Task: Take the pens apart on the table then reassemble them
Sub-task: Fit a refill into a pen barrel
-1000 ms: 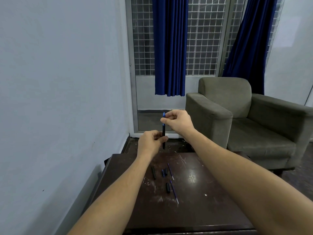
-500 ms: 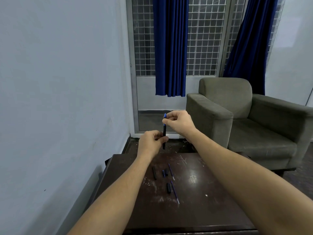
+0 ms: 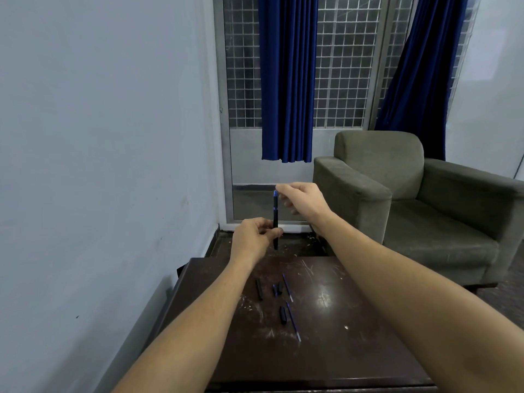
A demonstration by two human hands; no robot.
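Note:
A black pen [image 3: 275,214] with a blue top section stands upright in the air above the table's far edge. My left hand [image 3: 253,236] grips its lower barrel. My right hand [image 3: 302,199] pinches the blue top end between thumb and forefinger. On the dark wooden table [image 3: 354,336] lie loose pen parts: a black barrel piece [image 3: 259,289], two short pieces [image 3: 278,289], a thin blue refill [image 3: 287,283], another black piece [image 3: 283,314] and a second refill [image 3: 293,321].
A grey wall runs close along the table's left side. A grey-green armchair [image 3: 411,208] stands behind and to the right of the table. Blue curtains [image 3: 287,80] hang over a gridded window at the back.
My right hand's fingers have shifted slightly at the pen's blue top. The pen, my left hand and the parts on the table stay where they were.

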